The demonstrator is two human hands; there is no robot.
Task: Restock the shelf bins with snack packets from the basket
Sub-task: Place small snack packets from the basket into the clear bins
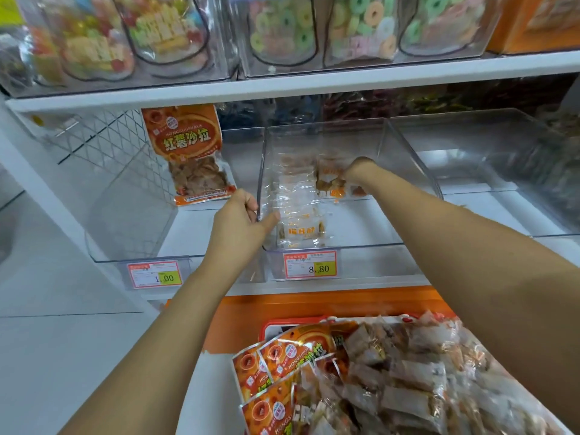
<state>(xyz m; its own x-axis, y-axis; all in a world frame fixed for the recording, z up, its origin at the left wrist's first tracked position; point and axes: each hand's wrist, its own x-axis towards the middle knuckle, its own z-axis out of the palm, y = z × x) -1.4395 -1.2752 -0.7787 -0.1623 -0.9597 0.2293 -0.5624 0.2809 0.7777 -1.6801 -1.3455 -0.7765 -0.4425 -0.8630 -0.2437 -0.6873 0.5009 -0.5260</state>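
**Shop shelf, 3 clear bins in a row, middle bin in hand**

Left hand grips the left wall of the middle bin, thumb inside, fingers curled outside. Right hand is deep inside that bin and blurred. It appears to pinch a clutch of small packets. More of these lie on the bin floor, count unclear, with orange characters on clear wrap.

Left bin: 1 large orange packet, upright, printed "HONGSHUSHALA". Right bin stands just beside the middle one.

Price tags, 2: "8.80" tag under the middle bin, "1.00" tag under the left.

Basket, red rim, below the arms: at least 3 orange packs of the same print, beside a heap of small clear packs.
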